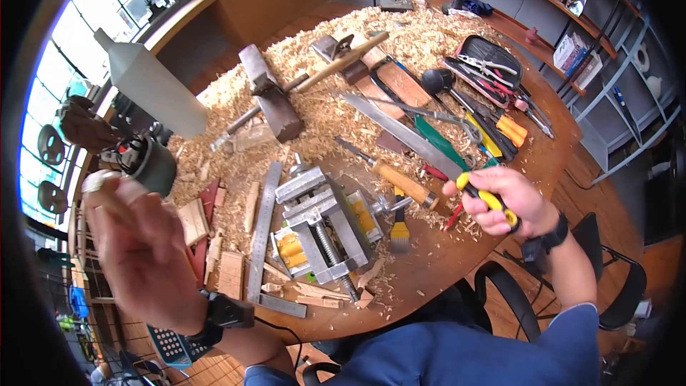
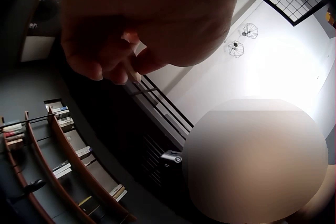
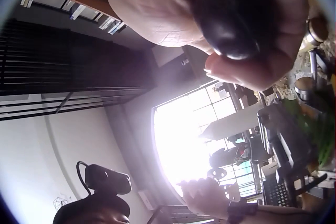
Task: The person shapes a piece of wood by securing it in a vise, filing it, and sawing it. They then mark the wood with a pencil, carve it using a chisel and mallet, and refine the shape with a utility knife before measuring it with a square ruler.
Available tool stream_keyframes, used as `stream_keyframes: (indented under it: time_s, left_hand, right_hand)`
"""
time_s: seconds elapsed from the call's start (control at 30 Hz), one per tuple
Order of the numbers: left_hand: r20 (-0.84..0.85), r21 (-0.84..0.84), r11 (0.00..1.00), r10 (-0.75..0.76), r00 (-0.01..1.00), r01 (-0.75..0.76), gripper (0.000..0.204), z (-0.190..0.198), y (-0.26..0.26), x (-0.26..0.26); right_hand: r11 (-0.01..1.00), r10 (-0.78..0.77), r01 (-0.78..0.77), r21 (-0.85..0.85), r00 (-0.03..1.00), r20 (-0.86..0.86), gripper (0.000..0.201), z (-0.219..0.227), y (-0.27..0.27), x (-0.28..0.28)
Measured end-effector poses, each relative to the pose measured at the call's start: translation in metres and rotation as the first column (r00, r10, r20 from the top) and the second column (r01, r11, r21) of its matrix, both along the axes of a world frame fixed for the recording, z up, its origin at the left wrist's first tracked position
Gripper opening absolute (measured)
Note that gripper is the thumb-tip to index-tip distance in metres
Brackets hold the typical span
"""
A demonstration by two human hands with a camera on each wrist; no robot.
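My left hand (image 1: 146,257) is raised at the left, its curled fingers pinching a slim pale wooden piece (image 2: 131,70) that is mostly hidden. Over the table's right side, my right hand (image 1: 511,200) grips a yellow-and-black handle (image 1: 489,200); its dark rounded end (image 3: 236,29) shows at the palm in the right wrist view. A long saw blade (image 1: 407,136) runs up to this hand in the head view, and I cannot tell whether it joins the handle. Between the hands sits a metal vise (image 1: 321,218). A wooden-handled chisel (image 1: 404,182) lies beside it.
Wood shavings (image 1: 286,50) cover the far table. A steel ruler (image 1: 264,232), a flat brush (image 1: 399,232) and wood offcuts lie around the vise. Farther off are a mallet (image 1: 271,96), pliers (image 1: 493,64) in a black case and a white bottle (image 1: 153,82).
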State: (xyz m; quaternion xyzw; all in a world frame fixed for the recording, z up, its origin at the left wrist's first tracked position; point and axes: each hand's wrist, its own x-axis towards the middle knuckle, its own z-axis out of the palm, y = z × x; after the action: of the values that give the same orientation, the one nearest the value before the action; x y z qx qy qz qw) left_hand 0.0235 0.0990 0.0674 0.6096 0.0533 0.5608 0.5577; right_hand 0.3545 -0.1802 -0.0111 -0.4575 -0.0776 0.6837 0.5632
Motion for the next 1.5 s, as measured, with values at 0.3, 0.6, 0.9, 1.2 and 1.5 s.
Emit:
stream_keyframes:
  time_s: [0.3, 0.6, 0.9, 1.2, 1.5]
  left_hand:
    - [-0.157, -0.223, 0.933, -0.319, 0.935, 0.282, 0.043, -0.01, -0.008, 0.036]
    - [-0.16, -0.294, 0.908, -0.355, 0.921, 0.298, 0.05, -0.02, 0.007, 0.049]
    - [-0.207, -0.244, 0.915, -0.373, 0.904, 0.321, 0.051, -0.017, 0.01, 0.039]
    - [-0.426, -0.078, 0.988, -0.152, 0.892, 0.131, 0.034, -0.022, 0.008, 0.047]
    - [-0.429, 0.138, 0.99, 0.074, 0.9, -0.016, 0.017, -0.022, 0.015, 0.048]
  right_hand:
    - [0.998, -0.035, 0.014, 0.061, -0.676, 0.736, 0.042, -0.017, -0.015, -0.012]
    - [0.992, -0.128, -0.039, 0.121, -0.296, 0.947, 0.02, -0.042, -0.003, -0.045]
    - [0.991, -0.134, 0.084, 0.109, 0.435, 0.89, 0.027, -0.023, 0.005, -0.042]
    - [0.94, -0.285, -0.071, 0.333, 0.369, 0.885, 0.038, 0.005, 0.021, -0.09]
    - [0.918, -0.051, -0.214, 0.333, 0.771, 0.635, 0.051, 0.0, 0.033, -0.105]
